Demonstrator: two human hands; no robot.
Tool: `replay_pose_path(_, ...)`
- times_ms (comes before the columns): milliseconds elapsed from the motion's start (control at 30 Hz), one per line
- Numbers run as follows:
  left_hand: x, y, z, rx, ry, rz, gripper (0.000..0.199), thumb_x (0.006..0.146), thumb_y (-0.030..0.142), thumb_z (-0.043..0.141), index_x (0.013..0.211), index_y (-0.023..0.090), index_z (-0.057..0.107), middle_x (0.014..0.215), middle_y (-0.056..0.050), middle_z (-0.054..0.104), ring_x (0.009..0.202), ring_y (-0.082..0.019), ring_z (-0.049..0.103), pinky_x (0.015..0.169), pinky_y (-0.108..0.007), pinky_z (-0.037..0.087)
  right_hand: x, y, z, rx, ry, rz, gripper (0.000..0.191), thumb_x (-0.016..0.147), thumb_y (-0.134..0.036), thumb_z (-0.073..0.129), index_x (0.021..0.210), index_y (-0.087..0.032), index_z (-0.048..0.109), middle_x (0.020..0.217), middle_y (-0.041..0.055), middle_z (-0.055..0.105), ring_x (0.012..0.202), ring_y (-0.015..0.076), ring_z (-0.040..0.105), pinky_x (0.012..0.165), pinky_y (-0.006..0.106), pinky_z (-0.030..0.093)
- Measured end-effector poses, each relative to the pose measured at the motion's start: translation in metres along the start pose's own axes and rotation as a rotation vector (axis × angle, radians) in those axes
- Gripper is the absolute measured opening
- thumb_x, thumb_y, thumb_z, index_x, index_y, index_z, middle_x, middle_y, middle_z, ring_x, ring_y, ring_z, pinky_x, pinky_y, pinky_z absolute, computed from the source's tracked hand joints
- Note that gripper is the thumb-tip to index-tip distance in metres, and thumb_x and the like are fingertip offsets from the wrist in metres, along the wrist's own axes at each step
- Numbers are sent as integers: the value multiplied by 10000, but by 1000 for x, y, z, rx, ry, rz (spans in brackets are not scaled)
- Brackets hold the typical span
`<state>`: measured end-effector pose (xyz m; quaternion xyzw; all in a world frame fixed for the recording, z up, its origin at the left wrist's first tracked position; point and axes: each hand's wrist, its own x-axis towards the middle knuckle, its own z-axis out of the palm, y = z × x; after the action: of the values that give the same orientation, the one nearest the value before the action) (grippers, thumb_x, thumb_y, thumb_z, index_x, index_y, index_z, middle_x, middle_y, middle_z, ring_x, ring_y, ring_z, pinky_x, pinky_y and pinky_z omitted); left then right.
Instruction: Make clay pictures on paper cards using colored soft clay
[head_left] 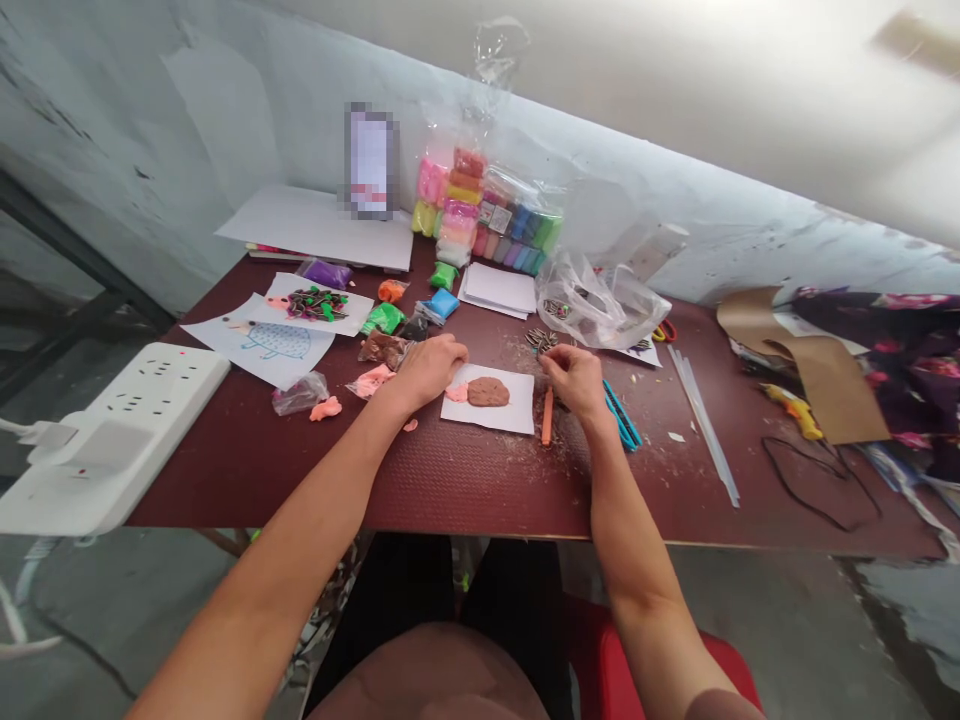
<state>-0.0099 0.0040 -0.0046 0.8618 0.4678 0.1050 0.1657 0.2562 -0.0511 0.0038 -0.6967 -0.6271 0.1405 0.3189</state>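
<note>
A small white paper card (455, 411) lies on the dark red table, bearing a flattened brown clay shape (489, 392) with a pink clay piece (457, 391) at its left end. At the card's upper left corner rests my left hand (433, 368), its fingers curled together; whether anything is in them is hidden. My right hand (574, 382) is pinched just right of the card, beside a small heap of striped seeds (538, 340). What its fingertips hold is too small to make out. Below that hand lie an orange stick-shaped tool (547, 416) and a blue tool (622, 416).
Left are a hedgehog drawing (279, 343), a seed-covered clay figure (319, 304), clay packets (384, 319) and a white power strip (120, 430). Behind stand bagged coloured clays (517, 225) and a plastic bag (600, 305). Clear sticks (705, 425) and a yellow glue gun (796, 410) lie right.
</note>
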Motion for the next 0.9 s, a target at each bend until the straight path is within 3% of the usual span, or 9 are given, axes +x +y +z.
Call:
replay_pose_path(100,-1,0,0,18,20,-14,307,1038,203,502,1091,200,804,1144,-97,738,998,-240,720,810,-316,511,-20,-19,12,0,-180,-284,164,926,-229,640,879,-203,795,865,56,743,779,188,639,757,311,472)
replay_pose_path(200,-2,1,2,13,57,-7,313,1025,178,518,1181,209,787,1209,-97,710,1018,-237,718,839,-319,523,-39,-36,22,-147,-196,-546,211,998,-225,601,976,-213,811,923,82,698,852,207,591,791,332,445)
replay_pose_path(267,-3,1,4,5,57,-1,309,1022,176,525,1171,212,793,1208,-93,707,1024,-234,717,842,-314,527,-48,-44,26,-254,-199,-628,280,999,-156,557,1114,-228,801,943,81,668,864,216,549,802,344,422)
replay_pose_path(433,-2,0,5,-15,46,-1,302,1031,200,522,1101,211,816,1162,-81,724,1017,-228,715,831,-302,524,-55,-50,31,-432,-243,-630,285,928,-79,574,1085,-203,777,999,103,624,905,242,487,818,371,385)
replay_pose_path(667,-1,2,5,-34,51,-2,301,1024,186,524,1117,205,810,1159,-84,719,1019,-217,710,862,-293,534,-57,-52,34,-408,-181,-662,409,934,-37,519,1176,-246,774,1001,84,626,910,233,488,818,364,361)
replay_pose_path(900,1,1,7,-46,53,0,295,1017,176,521,1080,199,809,1129,-86,713,1013,-211,703,874,-291,533,-59,-52,39,-429,-184,-695,408,935,-33,496,1135,-231,792,982,89,628,887,228,478,804,373,357)
